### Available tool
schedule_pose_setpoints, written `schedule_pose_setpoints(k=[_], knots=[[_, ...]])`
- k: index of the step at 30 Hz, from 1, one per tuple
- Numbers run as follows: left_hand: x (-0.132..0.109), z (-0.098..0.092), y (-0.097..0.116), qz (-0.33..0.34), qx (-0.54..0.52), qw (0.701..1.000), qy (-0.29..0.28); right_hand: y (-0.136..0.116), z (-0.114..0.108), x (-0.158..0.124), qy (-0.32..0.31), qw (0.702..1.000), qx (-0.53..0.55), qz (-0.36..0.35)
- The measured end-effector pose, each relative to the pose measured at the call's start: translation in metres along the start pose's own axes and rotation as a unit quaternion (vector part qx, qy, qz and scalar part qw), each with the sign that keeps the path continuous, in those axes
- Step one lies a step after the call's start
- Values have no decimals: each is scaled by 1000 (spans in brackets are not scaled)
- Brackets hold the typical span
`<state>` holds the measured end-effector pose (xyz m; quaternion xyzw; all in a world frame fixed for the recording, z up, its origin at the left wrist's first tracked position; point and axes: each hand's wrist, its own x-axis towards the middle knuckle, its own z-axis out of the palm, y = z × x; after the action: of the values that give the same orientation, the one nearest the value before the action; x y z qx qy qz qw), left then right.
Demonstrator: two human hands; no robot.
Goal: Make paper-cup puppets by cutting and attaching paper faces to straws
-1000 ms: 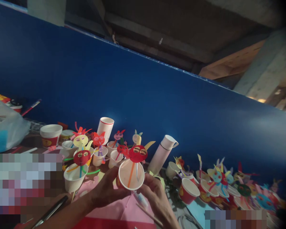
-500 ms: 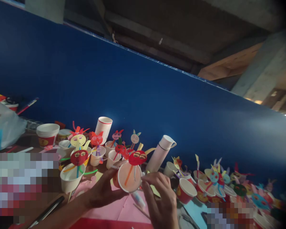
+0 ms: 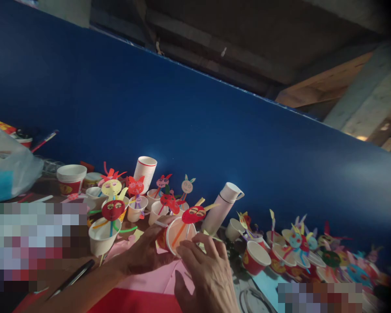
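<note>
My left hand (image 3: 150, 250) is closed around the side of a paper cup (image 3: 173, 237) tilted with its mouth toward me. Inside the cup, an orange straw and a paler one run up to a red paper face (image 3: 193, 214) with drawn eyes and yellow ear-like strips. At the cup's near right rim is my right hand (image 3: 205, 269), its fingers bent over the edge and the thumb apart from them. Whether its fingertips press on the cup is hard to see. Pink paper (image 3: 153, 280) lies beneath both hands.
Cups with paper-face puppets (image 3: 113, 211) stand at left; more (image 3: 295, 241) crowd the right. Behind are a cup stack (image 3: 145, 174) and a pale flask (image 3: 220, 213). A black pen (image 3: 73, 278) lies near my left forearm. A blue partition (image 3: 195, 121) rises behind.
My right hand has turned from a near-pinch beside the cup's right rim to bent fingers over its near right edge, thumb apart. The left hand keeps its hold on the cup. The view shifted slightly.
</note>
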<state>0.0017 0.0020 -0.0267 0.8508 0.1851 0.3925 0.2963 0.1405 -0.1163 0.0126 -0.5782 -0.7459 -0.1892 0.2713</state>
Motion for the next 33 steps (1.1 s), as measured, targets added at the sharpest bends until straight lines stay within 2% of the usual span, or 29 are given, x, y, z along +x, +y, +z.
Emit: schedule_pose_setpoints(k=[5,10,17,22,25,33], knots=[[1,-2,2,16,-11,1000,-9,0,6,-2,-32,999,-6,18],[0,2,-3,18,-16,1000,-4,-4,13,-1,-23,999,-17,23],[-6,17,-23,33,-31,997,56,-9,23,-4,-16,997,-57,45],[-6,15,-23,9,-24,999,23,-11,19,-2,-24,997,-54,40],[-7,14,-29,29,-20,999,29,-11,16,-1,-20,997,-47,54],[-11,16,-39,22,14,1000,14,-17,31,-7,-5,997,-50,64]])
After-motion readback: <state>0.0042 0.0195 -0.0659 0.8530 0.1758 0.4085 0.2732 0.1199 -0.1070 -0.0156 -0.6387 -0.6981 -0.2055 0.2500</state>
